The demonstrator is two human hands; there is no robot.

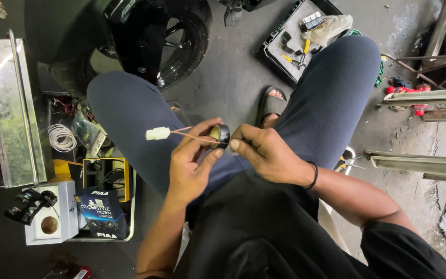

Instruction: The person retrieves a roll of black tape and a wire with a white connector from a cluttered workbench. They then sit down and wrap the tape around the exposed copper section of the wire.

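Two hands meet over the lap, and both are busy. Far left first: a shiny metal tray (6, 111) on the floor, a coil of white wire (61, 137) beside it, then a white box (58, 219) and a dark blue carton (101, 213) leaning in a bin. Moving in, a small white connector (157, 134) hangs out in the air on thin orange wires (194, 135). Those wires run right into the left hand (194, 165), forearm rising from below, wrist bent, fingers curled up and thumb pressing across; its grip is clamped on a small round black part (222, 135) with a pale inner face. Just beside it, touching the same part, comes the right hand (267, 152), forearm angling in from the lower right, a black band at the wrist, thumb and forefinger pinched on the part's right edge. Up top right, an open tool case (285, 57) lies on the concrete floor (233, 72).
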